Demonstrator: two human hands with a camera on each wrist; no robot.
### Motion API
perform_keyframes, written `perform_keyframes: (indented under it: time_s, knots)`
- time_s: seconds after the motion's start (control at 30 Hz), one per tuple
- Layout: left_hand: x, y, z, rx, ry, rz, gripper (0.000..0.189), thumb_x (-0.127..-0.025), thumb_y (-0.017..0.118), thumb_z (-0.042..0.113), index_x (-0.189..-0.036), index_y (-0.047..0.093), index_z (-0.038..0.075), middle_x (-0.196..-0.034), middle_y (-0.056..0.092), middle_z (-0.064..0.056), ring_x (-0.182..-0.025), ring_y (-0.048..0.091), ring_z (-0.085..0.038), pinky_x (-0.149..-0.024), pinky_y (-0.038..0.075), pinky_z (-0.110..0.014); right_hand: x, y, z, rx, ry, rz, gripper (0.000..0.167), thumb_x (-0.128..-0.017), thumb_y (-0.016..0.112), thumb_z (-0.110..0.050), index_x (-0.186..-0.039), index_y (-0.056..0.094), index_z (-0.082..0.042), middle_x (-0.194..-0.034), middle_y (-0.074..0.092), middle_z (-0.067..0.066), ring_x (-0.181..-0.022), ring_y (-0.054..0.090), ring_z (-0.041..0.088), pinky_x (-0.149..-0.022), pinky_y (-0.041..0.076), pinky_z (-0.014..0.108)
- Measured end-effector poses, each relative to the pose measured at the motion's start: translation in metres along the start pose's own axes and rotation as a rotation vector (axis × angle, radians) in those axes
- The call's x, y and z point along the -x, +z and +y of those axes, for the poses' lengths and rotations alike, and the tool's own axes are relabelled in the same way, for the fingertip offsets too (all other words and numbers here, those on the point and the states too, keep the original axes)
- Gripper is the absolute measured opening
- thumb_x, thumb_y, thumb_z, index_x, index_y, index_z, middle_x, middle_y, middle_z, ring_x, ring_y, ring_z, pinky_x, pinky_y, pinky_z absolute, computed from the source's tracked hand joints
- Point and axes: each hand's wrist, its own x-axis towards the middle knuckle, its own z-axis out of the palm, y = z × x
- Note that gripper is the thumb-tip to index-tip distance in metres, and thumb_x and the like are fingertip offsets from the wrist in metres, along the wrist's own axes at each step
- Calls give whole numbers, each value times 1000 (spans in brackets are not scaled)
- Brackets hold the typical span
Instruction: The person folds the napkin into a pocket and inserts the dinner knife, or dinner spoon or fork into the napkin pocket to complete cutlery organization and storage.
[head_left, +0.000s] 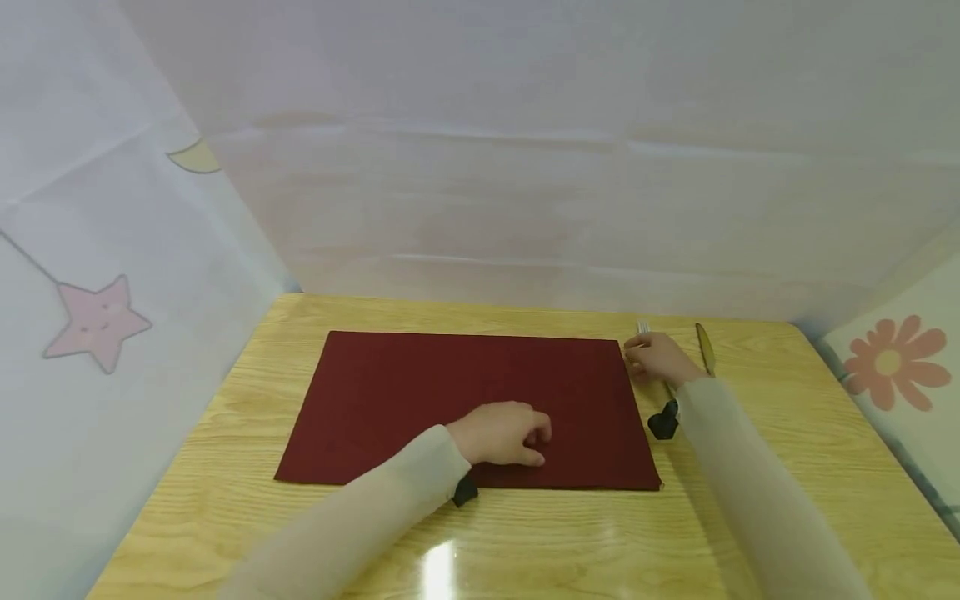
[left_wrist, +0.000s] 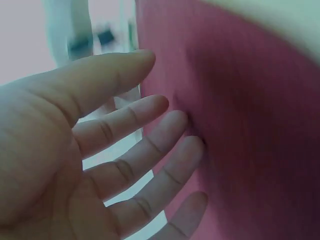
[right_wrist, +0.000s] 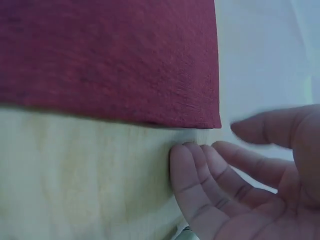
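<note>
A dark red rectangular cloth (head_left: 450, 375) lies flat on the wooden table. Over its front right part is my left hand (head_left: 501, 435), fingers loosely bent and holding nothing; in the left wrist view the fingertips (left_wrist: 192, 147) are at or just above the cloth. My right hand (head_left: 662, 358) is beside the cloth's far right corner, its thumb apart from the bent fingers (right_wrist: 185, 167) and nothing between them. Beneath this hand lies a fork (head_left: 642, 327), mostly hidden, with its tines pointing away. To its right is a table knife (head_left: 703, 343), partly covered by the right wrist.
The table (head_left: 225, 433) has pale wood grain and rounded far corners. White sheets (head_left: 480, 167) stand up around its back and sides, printed with a pink star (head_left: 97, 323) on the left and a red flower (head_left: 896, 362) on the right.
</note>
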Motion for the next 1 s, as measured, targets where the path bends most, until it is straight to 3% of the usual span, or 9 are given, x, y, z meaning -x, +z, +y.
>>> perform_keyframes:
  time_s: [0.07,0.17,0.3,0.43,0.67,0.73,0.83,0.93,1.0]
  knots:
    - [-7,7,15,-4,50,-23,28,-92,76,37,-115,70,22,-98,62,9,-85,56,-3,-72,49,-21,-5,-2,0,-24,6,-26,48,-107,35,-8,-148,33,17,-104,56,27,-77,56,22,-79,56,40]
    - [-17,17,30,-32,81,-40,29,-90,79,39,-112,69,23,-96,59,10,-80,54,-2,-67,47,-21,-11,-3,0,-28,18,-64,50,-107,32,-6,-153,29,12,-103,56,18,-68,44,11,-72,52,35]
    - [-32,27,44,-138,60,-34,28,-87,80,43,-103,65,26,-91,55,10,-73,52,-5,-60,45,-24,-19,-4,1,-48,29,-84,51,-108,33,-10,-157,26,3,-97,62,10,-54,35,4,-57,44,29]
    - [-47,34,57,-258,29,-25,30,-87,78,50,-101,62,28,-89,58,12,-75,57,-7,-60,49,-26,-21,-6,1,-85,43,-96,49,-108,36,-12,-154,28,2,-76,53,1,-48,26,8,-52,36,29]
    - [-58,31,70,-279,-9,-22,22,-91,75,42,-104,69,25,-88,66,10,-74,61,-7,-59,51,-29,-26,-12,4,-119,75,-119,41,-110,40,-16,-145,33,6,-118,52,19,-56,36,9,-55,38,29]
    - [-58,30,72,-273,-12,-12,15,-92,75,37,-97,69,24,-83,65,8,-69,59,-7,-56,50,-29,-28,-12,3,-120,75,-127,36,-110,42,-17,-137,43,6,-113,55,17,-58,40,10,-55,38,29]
    - [-56,31,72,-272,-8,-2,10,-93,74,31,-93,69,23,-81,65,7,-65,58,-8,-53,49,-28,-31,-12,0,-122,84,-154,28,-110,46,-22,-99,59,0,-89,63,6,-55,41,10,-53,38,29]
    - [-54,33,73,-303,-8,0,19,-95,72,31,-113,70,25,-98,68,7,-80,64,-9,-61,53,-28,-32,-11,-5,-139,114,-171,39,-108,48,-27,-73,51,-11,-70,62,0,-52,39,11,-54,37,30]
    - [-52,34,76,-321,-25,-4,31,-97,70,30,-128,65,27,-112,67,6,-92,66,-12,-69,56,-29,-30,-10,-10,-167,136,-171,35,-108,49,-28,-77,50,-11,-75,62,0,-59,44,15,-58,40,32]
